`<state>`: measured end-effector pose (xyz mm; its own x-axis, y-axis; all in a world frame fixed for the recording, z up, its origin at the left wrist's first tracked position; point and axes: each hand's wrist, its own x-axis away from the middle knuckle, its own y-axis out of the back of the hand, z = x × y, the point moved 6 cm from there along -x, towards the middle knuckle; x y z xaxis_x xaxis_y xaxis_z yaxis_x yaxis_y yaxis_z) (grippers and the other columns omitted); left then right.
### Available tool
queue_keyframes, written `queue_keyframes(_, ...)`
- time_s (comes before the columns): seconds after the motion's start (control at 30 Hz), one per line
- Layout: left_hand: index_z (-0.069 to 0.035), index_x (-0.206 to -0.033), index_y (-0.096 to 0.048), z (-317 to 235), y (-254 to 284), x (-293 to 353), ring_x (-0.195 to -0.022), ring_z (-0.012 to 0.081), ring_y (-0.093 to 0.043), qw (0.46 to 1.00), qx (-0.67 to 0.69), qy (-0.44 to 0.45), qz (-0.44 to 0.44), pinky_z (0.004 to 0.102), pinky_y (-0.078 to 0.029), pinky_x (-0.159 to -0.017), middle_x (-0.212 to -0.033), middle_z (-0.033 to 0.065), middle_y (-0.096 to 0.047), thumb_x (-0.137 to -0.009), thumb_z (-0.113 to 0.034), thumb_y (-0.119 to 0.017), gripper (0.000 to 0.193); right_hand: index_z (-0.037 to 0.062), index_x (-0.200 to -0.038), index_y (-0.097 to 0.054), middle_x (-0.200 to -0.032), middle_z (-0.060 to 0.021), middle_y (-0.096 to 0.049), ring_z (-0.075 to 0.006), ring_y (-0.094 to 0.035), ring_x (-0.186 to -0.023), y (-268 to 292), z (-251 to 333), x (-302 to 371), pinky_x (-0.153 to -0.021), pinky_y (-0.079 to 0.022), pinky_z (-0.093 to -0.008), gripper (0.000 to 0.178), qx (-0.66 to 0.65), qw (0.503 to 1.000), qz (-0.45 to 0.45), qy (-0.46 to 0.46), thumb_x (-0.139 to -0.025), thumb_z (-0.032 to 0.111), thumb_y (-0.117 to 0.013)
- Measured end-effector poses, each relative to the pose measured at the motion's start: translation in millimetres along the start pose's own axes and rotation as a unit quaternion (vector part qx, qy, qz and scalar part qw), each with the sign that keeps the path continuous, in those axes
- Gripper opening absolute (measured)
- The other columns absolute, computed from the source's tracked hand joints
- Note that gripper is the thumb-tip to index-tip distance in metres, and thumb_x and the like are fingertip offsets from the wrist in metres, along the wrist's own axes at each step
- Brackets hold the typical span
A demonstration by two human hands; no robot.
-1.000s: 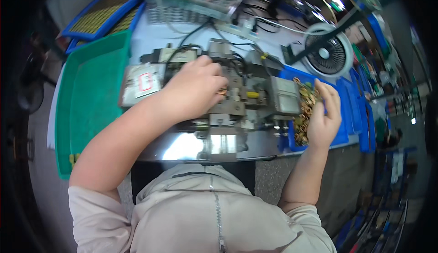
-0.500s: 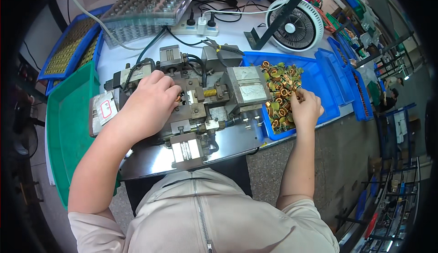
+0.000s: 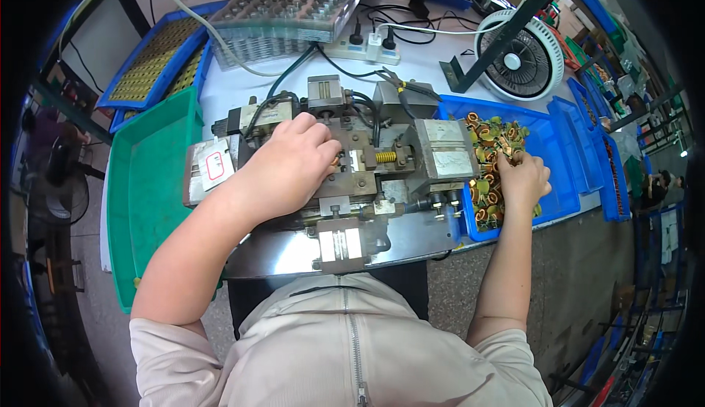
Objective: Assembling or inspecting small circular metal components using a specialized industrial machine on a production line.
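Note:
My left hand (image 3: 292, 163) rests over the middle of a metal clamping machine (image 3: 356, 159), palm down, its fingers curled in toward the fixture. At its fingertips a small copper coil part (image 3: 335, 162) shows, mostly covered by the fingers. My right hand (image 3: 524, 181) is over the blue bin (image 3: 559, 154) on the right, thumb and fingers pinched together among a heap of coil parts (image 3: 486, 187) with copper rings and yellow-green tabs. A coil part appears between those fingertips, partly hidden by them.
A green tray (image 3: 150, 179) stands left of the machine. Behind are blue trays (image 3: 147, 58) of small parts, a stacked clear box (image 3: 283, 14), a power strip (image 3: 352, 51) and pliers (image 3: 402, 88). A white fan (image 3: 520, 58) and a dark post (image 3: 507, 29) rise behind the bin.
The whole scene has shifted right in the picture. My left hand stays at the fixture; my right hand stays at the heap, its fingers pinched closer over the parts.

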<state>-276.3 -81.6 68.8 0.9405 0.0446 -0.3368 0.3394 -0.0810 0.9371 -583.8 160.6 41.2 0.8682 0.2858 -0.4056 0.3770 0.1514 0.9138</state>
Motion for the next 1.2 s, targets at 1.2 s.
queue_keyframes(1.2, -0.004, -0.108, -0.072, 127.2, 20.7, 257.7, -0.083, 0.0153, -0.065, 0.798, 0.223, 0.559, 0.014, 0.0293, -0.055, -0.081, -0.094, 0.0056, -0.071, -0.084, -0.009, -0.075, 0.025, 0.0004, -0.13, -0.06, -0.094, -0.003, -0.057, -0.0095, -0.048, -0.081, 35.5, -19.5, -6.4, -0.076, -0.04, -0.0238, 0.035, -0.8, 0.594, 0.055, -0.064, -0.108, 0.027, -0.053)
